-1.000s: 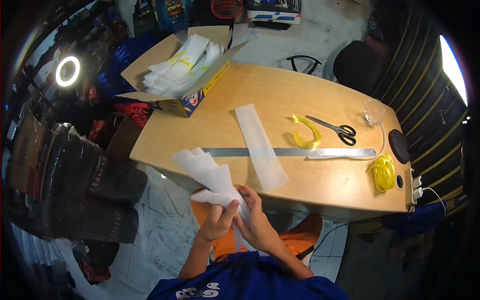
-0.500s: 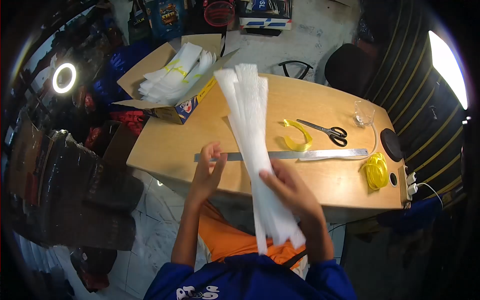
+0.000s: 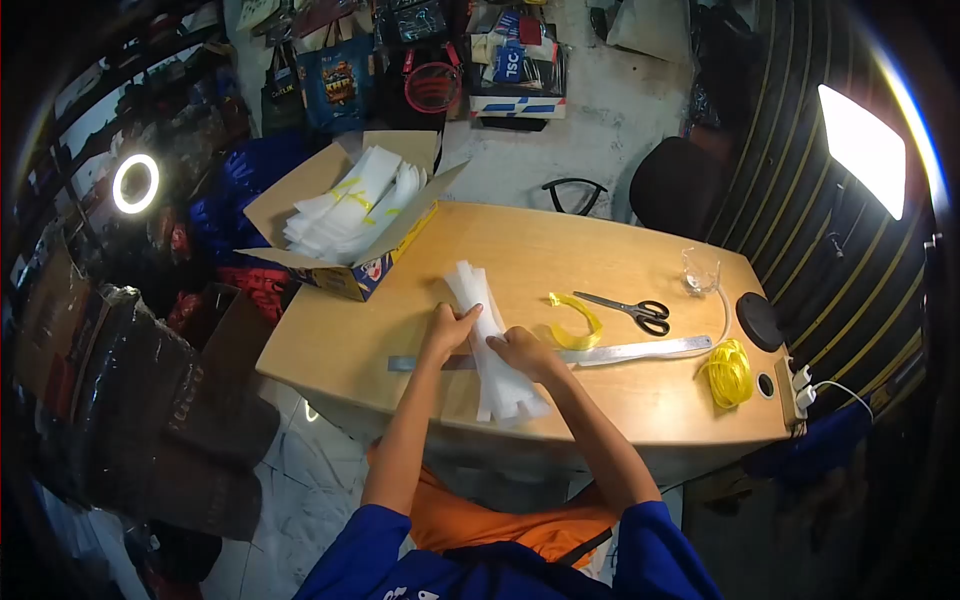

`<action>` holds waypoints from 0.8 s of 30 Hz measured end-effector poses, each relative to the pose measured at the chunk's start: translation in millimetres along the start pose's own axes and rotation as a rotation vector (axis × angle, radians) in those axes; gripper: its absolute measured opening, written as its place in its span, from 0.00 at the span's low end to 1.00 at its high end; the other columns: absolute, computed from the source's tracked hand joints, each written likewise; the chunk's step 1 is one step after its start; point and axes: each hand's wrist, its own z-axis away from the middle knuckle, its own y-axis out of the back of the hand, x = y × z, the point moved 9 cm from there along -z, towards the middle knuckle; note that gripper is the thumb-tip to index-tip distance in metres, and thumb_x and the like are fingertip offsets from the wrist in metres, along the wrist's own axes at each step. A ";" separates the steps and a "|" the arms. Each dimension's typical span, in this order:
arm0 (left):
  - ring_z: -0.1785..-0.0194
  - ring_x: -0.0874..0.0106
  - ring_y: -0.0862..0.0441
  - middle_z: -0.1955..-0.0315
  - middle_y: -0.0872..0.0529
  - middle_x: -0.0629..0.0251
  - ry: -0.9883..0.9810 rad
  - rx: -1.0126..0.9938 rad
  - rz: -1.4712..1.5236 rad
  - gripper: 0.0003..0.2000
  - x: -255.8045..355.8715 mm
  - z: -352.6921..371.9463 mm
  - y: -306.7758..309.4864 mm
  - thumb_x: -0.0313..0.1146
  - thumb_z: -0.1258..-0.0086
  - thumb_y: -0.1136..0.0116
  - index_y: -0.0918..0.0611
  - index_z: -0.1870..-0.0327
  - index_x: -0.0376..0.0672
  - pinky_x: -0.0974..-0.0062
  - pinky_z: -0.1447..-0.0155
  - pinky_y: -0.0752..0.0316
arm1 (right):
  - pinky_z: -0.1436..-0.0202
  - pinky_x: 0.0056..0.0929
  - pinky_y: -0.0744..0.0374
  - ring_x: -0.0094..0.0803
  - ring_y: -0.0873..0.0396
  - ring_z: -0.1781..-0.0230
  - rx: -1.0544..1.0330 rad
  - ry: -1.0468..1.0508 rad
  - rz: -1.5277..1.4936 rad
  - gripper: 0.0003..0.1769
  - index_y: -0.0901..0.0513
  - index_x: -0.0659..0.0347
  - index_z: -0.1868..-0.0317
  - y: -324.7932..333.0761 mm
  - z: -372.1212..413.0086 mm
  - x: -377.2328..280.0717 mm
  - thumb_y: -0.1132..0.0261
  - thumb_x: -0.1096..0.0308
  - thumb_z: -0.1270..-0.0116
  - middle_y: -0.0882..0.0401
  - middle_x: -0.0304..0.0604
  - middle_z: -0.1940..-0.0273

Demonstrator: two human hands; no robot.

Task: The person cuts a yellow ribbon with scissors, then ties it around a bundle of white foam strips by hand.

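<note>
A bundle of white foam strips (image 3: 502, 383) slants over the near middle of the table, pinched in the middle and fanned out at both ends. My left hand (image 3: 447, 332) grips its left side, thumb on top. From the right, my right hand (image 3: 525, 353) is closed on the bundle, just below the left thumb. Under the strips runs a metal ruler (image 3: 650, 349), its middle hidden. To the right lie a curled piece of yellow plastic ribbon (image 3: 590, 335) and black-handled scissors (image 3: 640, 316).
An open cardboard box (image 3: 408, 243) with white foam bundles tied in yellow stands at the table's back left. On the right are a yellow ribbon roll (image 3: 730, 375), a round black disc (image 3: 760, 321), clear plastic (image 3: 700, 272) and a power strip (image 3: 797, 393).
The foam bundle has come down from the air onto the table over the ruler. My left hand, empty and open before, has taken hold of it; my right hand still grips it. The view has tilted up.
</note>
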 end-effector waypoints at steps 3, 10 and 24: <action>0.64 0.65 0.19 0.69 0.17 0.48 0.110 -0.092 0.036 0.28 -13.5 -9.8 -4.2 0.52 0.40 0.36 0.23 0.66 0.27 0.68 0.63 0.26 | 0.65 0.37 0.25 0.38 0.20 0.69 0.138 0.078 0.030 0.28 0.20 0.72 0.62 0.8 -8.7 8.0 0.42 0.48 0.34 0.19 0.54 0.69; 0.63 0.52 0.16 0.68 0.17 0.40 -0.091 0.018 -0.447 0.22 15.3 13.2 5.3 0.45 0.39 0.39 0.19 0.66 0.26 0.63 0.58 0.22 | 0.74 0.34 0.29 0.28 0.27 0.79 0.126 0.186 -0.178 0.25 0.21 0.71 0.71 -11.5 -17.5 18.4 0.42 0.53 0.31 0.24 0.43 0.80; 0.63 0.75 0.21 0.63 0.19 0.61 0.102 -0.278 0.547 0.22 21.3 38.1 -35.0 0.46 0.28 0.47 0.28 0.50 0.33 0.76 0.61 0.26 | 0.73 0.28 0.30 0.21 0.30 0.74 0.066 0.222 -0.392 0.22 0.23 0.70 0.65 -14.4 -7.5 24.4 0.42 0.55 0.30 0.25 0.39 0.74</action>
